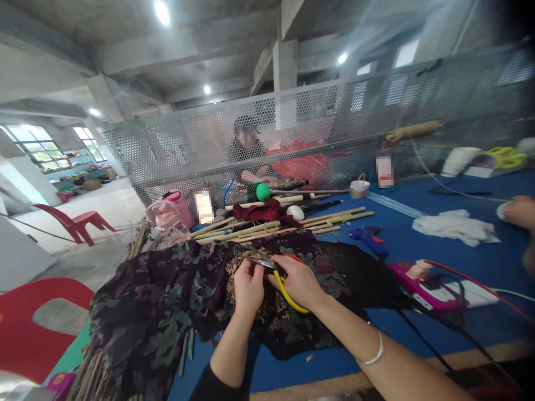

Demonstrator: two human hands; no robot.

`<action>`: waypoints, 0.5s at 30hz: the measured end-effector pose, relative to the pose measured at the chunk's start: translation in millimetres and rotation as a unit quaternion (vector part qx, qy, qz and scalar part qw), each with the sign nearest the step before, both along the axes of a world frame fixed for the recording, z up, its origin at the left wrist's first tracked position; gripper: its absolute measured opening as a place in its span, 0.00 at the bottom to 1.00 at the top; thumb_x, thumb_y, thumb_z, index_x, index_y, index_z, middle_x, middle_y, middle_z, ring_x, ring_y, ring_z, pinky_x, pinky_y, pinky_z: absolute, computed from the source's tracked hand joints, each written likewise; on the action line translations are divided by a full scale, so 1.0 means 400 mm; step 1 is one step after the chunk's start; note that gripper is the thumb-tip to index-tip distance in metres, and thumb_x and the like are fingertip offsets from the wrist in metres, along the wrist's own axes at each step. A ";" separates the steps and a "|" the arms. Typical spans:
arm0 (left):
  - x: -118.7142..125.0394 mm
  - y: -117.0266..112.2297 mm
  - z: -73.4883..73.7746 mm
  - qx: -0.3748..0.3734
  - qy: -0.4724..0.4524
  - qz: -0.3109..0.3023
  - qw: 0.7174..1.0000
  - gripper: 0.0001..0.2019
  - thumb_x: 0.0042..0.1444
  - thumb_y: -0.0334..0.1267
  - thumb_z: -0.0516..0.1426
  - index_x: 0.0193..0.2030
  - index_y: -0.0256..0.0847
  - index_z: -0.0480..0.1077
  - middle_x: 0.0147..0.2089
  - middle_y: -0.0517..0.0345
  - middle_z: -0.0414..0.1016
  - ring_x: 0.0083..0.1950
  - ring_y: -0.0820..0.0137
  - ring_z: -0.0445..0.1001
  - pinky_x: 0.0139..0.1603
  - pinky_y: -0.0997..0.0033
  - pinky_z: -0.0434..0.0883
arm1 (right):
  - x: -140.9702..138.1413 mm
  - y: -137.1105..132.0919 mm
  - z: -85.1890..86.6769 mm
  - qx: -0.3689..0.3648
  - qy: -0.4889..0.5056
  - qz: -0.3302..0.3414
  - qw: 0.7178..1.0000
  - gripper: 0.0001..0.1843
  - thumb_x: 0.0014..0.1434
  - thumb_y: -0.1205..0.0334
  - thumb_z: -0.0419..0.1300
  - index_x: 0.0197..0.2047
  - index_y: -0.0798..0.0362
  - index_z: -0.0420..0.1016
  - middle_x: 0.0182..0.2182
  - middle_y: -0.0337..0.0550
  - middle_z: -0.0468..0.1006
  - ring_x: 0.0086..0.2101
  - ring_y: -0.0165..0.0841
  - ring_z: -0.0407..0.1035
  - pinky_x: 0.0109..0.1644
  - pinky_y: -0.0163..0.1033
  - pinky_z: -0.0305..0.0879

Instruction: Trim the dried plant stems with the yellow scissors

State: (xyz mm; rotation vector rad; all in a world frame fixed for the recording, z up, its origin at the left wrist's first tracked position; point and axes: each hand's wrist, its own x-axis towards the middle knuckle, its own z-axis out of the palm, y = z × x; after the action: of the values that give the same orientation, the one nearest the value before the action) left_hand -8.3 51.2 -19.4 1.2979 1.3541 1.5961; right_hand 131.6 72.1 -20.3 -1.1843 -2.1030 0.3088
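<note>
My right hand (300, 283) is closed round scissors (288, 295) with yellow and red handles, their metal blades pointing left. Close beside it, my left hand (249, 287) pinches at the blade tips; what lies between its fingers is too small to make out. Under both hands is a clump of brown, dried, shredded plant material (232, 273). The clump rests on a dark, leaf-patterned cloth (167, 295) spread over the blue table (284, 362).
Behind the cloth lie wooden sticks (251, 231), a green ball (263, 192) and dark red fabric (257, 211). To the right are a blue glue gun (370, 239), a pink power strip (430, 289) with cables and another person's hand (520, 214). A perforated metal screen (188, 145) stands behind.
</note>
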 end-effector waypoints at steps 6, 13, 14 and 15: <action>0.000 0.000 0.001 0.006 0.010 -0.005 1.000 0.07 0.52 0.37 0.53 0.33 0.37 0.70 0.31 0.57 0.74 0.34 0.70 0.70 0.38 0.73 0.66 | -0.001 0.006 -0.011 0.002 -0.011 -0.011 1.000 0.18 0.53 0.59 0.58 0.48 0.51 0.71 0.40 0.46 0.76 0.41 0.37 0.71 0.46 0.39 0.65; 0.000 0.002 -0.002 0.003 0.023 0.006 1.000 0.07 0.52 0.38 0.53 0.32 0.38 0.70 0.28 0.59 0.73 0.32 0.71 0.69 0.36 0.75 0.65 | 0.005 0.007 -0.009 -0.007 -0.020 -0.012 1.000 0.19 0.51 0.65 0.57 0.48 0.50 0.71 0.40 0.45 0.77 0.41 0.37 0.72 0.46 0.38 0.66; -0.001 0.003 -0.003 0.004 0.025 0.008 1.000 0.07 0.52 0.38 0.53 0.32 0.38 0.70 0.29 0.59 0.73 0.32 0.71 0.69 0.36 0.75 0.65 | 0.006 0.007 -0.008 -0.011 -0.019 -0.010 1.000 0.20 0.50 0.66 0.57 0.49 0.50 0.71 0.41 0.45 0.77 0.41 0.37 0.72 0.46 0.38 0.66; -0.002 0.003 -0.004 0.004 0.026 0.009 1.000 0.07 0.52 0.38 0.53 0.31 0.38 0.70 0.29 0.59 0.73 0.32 0.72 0.69 0.36 0.75 0.65 | 0.007 0.007 -0.008 -0.014 -0.016 -0.007 1.000 0.20 0.50 0.67 0.57 0.49 0.50 0.71 0.41 0.45 0.78 0.41 0.37 0.72 0.46 0.38 0.66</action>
State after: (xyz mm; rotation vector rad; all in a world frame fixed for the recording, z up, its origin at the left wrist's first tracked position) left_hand -9.0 52.5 -21.2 1.3439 1.3960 1.5924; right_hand 134.2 75.1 -23.5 -1.2285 -2.1229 0.3159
